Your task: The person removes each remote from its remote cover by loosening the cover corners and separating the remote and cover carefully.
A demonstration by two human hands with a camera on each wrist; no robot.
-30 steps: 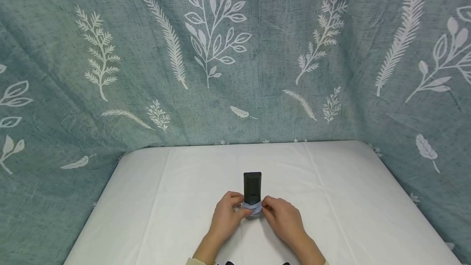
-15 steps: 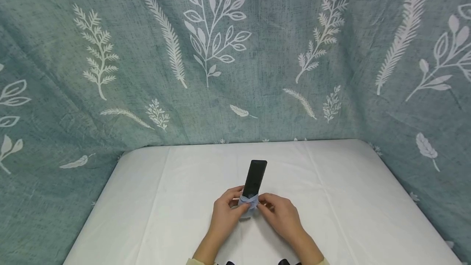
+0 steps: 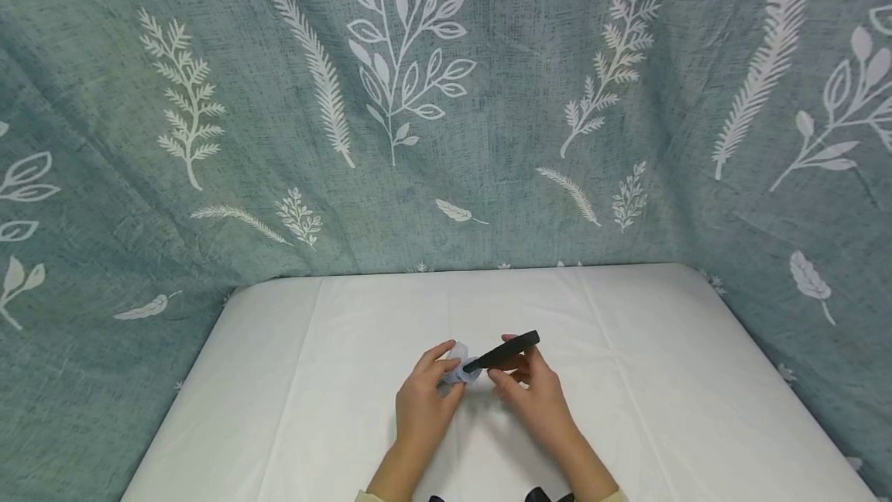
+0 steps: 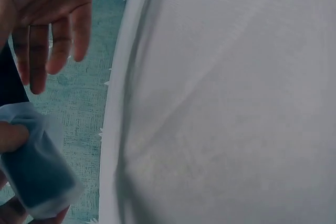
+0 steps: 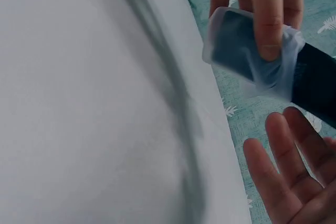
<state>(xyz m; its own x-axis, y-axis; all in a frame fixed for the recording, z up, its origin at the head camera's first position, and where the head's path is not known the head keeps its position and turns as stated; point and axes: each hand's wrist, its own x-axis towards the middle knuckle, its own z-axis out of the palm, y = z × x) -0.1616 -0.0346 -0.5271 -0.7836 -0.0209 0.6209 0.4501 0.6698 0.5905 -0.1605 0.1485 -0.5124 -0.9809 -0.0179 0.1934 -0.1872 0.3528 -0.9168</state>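
A flat black device (image 3: 509,350) slants up to the right, its lower end inside a translucent bluish sleeve (image 3: 453,374). My left hand (image 3: 425,409) pinches the sleeve; in the right wrist view the thumb of that left hand (image 5: 269,9) presses on the crumpled film (image 5: 270,74). Beside the bare black part is my right hand (image 3: 540,409). Its fingers look spread and straight in the right wrist view, where the right hand (image 5: 289,182) lies under the device (image 5: 315,82) without gripping it. Whether a fingertip touches it is hard to tell.
A white cloth covers the table (image 3: 334,378). Behind and at both sides hangs a green-blue curtain (image 3: 488,177) with white leaf prints. Small dark objects (image 3: 538,495) show at the bottom edge between the forearms.
The device has tipped from upright to a slant towards the right, and the sleeved end has risen with my left hand. My right hand has let go of the sleeve.
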